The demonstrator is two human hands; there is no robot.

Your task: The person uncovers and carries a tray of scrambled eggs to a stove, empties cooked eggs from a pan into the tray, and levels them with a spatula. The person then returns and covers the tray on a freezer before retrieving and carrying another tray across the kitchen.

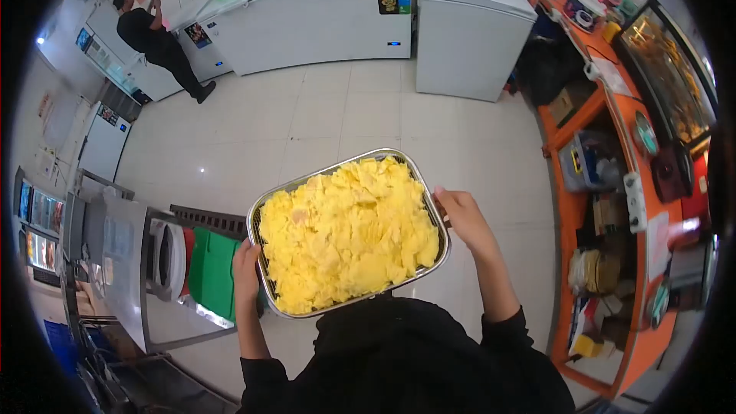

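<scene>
Both of my hands carry a metal tray [322, 175] at waist height in front of my black clothing. It is heaped with soft, lumpy yellow food [349, 234] whose exact kind I cannot make out. My left hand [246, 267] grips the tray's left end, its fingers partly hidden at the edge. On the opposite end, my right hand [463, 218] is closed on the rim, with some fingers out of sight under it. The tray sits slightly turned, its right end farther from my body.
A steel table [146, 276] with a green bin [213, 272] below stands at left. Along the right runs an orange shelf counter [613, 184] bearing a glass food display [667, 69]. White chest freezers [314, 27] line the back. Far left, a person in black [157, 38] stands.
</scene>
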